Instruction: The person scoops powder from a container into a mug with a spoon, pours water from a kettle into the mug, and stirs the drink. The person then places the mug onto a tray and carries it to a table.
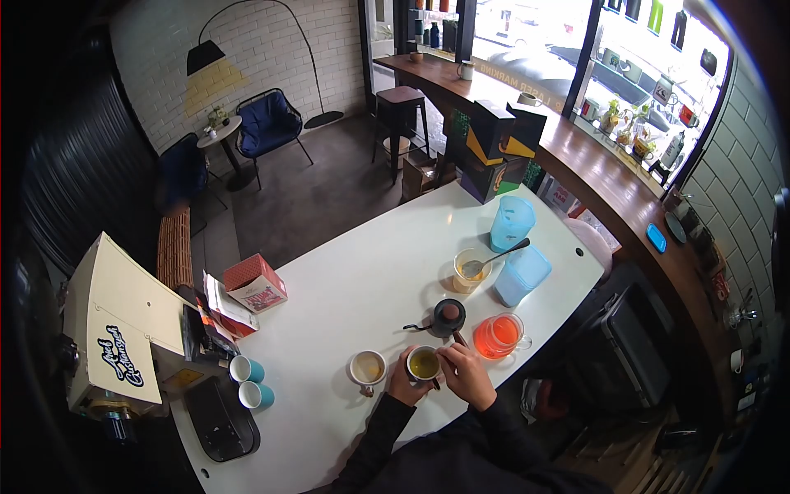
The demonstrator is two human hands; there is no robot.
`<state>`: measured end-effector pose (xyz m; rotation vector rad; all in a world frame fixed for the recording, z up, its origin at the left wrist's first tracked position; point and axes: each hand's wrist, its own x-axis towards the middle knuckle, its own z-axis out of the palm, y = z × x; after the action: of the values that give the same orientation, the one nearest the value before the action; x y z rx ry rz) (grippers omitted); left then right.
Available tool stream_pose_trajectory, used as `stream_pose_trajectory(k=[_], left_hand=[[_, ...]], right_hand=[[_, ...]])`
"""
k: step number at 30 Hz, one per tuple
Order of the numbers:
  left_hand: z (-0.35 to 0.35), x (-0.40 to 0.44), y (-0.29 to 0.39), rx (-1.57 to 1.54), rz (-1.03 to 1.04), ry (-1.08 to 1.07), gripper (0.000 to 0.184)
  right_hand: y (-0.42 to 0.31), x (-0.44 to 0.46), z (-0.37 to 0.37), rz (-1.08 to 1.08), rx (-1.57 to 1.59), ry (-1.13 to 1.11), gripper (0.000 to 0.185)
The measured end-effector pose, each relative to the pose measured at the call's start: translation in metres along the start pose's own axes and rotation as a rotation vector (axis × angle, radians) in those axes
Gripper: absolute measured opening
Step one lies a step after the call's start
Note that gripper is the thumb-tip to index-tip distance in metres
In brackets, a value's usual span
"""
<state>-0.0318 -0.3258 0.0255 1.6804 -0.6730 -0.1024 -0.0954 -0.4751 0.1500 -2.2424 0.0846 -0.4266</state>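
Observation:
My left hand [405, 383] is wrapped round a small cup [424, 363] with yellow-green liquid in it. Fingers of my right hand [467, 375] are pinched together at the right side of that cup; what they grip is hidden. To the left stands a second cup [368, 368] with a pale content. Just beyond my hands is a dark gooseneck kettle [448, 316], its spout pointing left. A glass mug of red drink [499, 336] stands to the right of the kettle. Farther back, a spoon [472, 267] rests in a clear tub [469, 281].
On the white table [329, 309] are a blue pitcher [513, 221], a blue container [524, 274], dark boxes [498, 152], a red box [256, 282] and two blue paper cups [247, 369]. A cream machine [123, 321] stands left. A wooden counter [568, 144] runs along the window.

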Motion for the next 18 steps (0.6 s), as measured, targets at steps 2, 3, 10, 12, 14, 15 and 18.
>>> stream_pose_trajectory(k=[2,3,10,12,14,15,18], left_hand=[[0.0003,0.0002,0.0003,0.001,-0.004,0.000,0.095],[0.0004,0.0002,-0.0001,-0.012,-0.013,-0.005,0.095],[-0.0008,0.0011,0.0046,-0.022,-0.027,-0.019,0.096],[-0.0008,0.0009,0.0042,-0.023,-0.029,-0.019,0.095],[-0.0008,0.0005,0.0034,-0.025,-0.031,-0.016,0.095],[-0.0009,0.0005,0.0033,-0.019,-0.029,-0.020,0.095],[-0.0015,0.0011,0.0040,-0.003,-0.013,-0.019,0.095]], right_hand=[[0.0007,-0.0004,-0.0006,0.011,-0.015,-0.004,0.012],[0.0019,-0.0009,-0.0009,-0.005,0.009,-0.020,0.012],[0.0000,-0.0022,-0.0012,0.040,0.018,-0.001,0.012],[0.0006,-0.0025,-0.0024,0.017,0.027,-0.015,0.012],[-0.0004,-0.0025,-0.0032,-0.007,0.037,-0.032,0.012],[-0.0018,-0.0024,-0.0034,0.014,0.044,-0.013,0.012],[-0.0009,-0.0023,-0.0022,0.033,0.044,0.013,0.011]])
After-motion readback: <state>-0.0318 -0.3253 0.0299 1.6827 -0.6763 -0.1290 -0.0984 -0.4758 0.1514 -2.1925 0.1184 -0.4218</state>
